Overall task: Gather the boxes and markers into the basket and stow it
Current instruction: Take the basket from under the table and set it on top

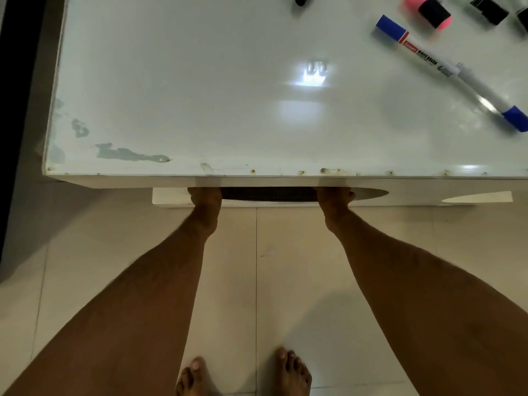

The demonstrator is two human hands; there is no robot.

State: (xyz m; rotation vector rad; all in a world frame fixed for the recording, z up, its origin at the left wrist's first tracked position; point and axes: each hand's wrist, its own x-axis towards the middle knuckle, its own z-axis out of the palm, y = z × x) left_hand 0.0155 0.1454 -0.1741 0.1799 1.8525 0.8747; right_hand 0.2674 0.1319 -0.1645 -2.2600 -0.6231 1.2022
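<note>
Both hands reach under the white bench point(200, 95) edge. The left hand point(205, 197) and right hand point(334, 197) flank a dark woven basket point(268, 194), mostly hidden; whether either grip grasps it cannot be told. Two blue-capped markers point(445, 70) lie on the bench, far right.

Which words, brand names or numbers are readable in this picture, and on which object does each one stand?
"WHITE BOARD": black print on the white barrel of the blue-capped whiteboard marker lying on the glossy white table.
Brand name in white on the red band of the same marker: too blurred to read.
Small print further along the barrel: too small to read.
Pink and black marker and the black objects at the top edge: no readable text.
</note>
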